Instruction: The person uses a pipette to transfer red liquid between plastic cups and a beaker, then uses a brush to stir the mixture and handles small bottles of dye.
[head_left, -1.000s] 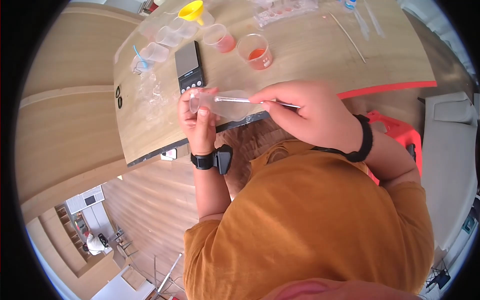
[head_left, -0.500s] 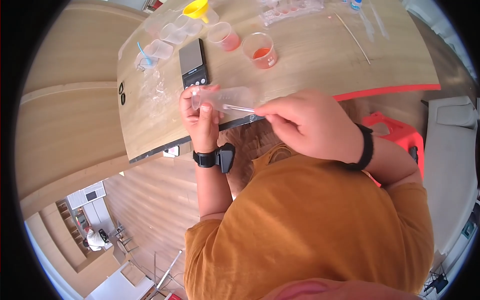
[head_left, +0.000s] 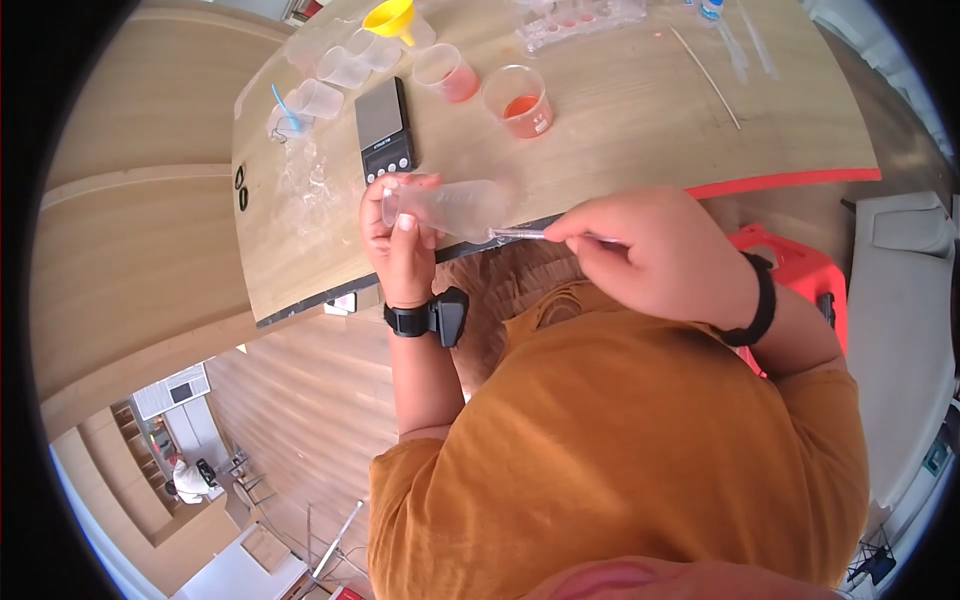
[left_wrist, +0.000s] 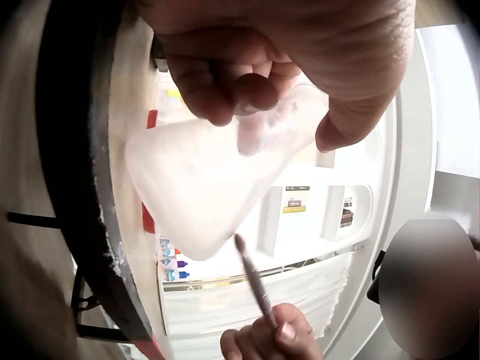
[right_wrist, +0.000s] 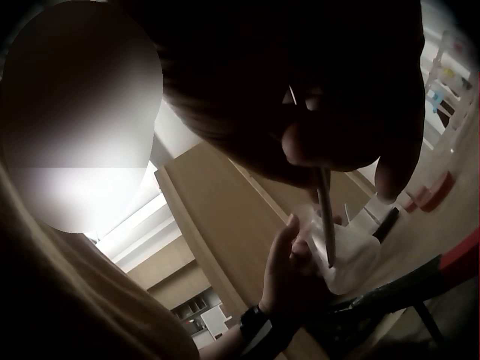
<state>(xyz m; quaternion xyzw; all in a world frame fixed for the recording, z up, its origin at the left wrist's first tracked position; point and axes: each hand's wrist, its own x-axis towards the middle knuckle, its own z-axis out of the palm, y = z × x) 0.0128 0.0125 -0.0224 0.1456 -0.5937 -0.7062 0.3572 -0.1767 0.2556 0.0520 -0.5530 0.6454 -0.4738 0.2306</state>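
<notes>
My left hand [head_left: 402, 250] grips a frosted plastic conical flask [head_left: 458, 207] by its neck, thumb on the near side. The flask lies sideways in the air over the table's near edge, its wide base toward my right. My right hand [head_left: 650, 250] pinches a slim metal rod with a flattened, spatula-like tip [head_left: 520, 234]. That tip is right at the lower corner of the flask's base. In the left wrist view the rod [left_wrist: 256, 281] points up at the flask's bottom edge [left_wrist: 196, 180]. No liquid shows inside the flask.
Beyond the left hand sits a black digital scale [head_left: 383, 120]. Two clear cups hold red liquid, one a beaker [head_left: 520, 103]. Further back are a yellow funnel [head_left: 390, 18], several plastic cups and a clear rack [head_left: 580, 25]. A thin stick [head_left: 706, 78] lies at the right.
My right hand has drawn the metal rod right and downward, its tip sliding from over the flask's neck to its base corner. The left hand keeps hold of the flask.
</notes>
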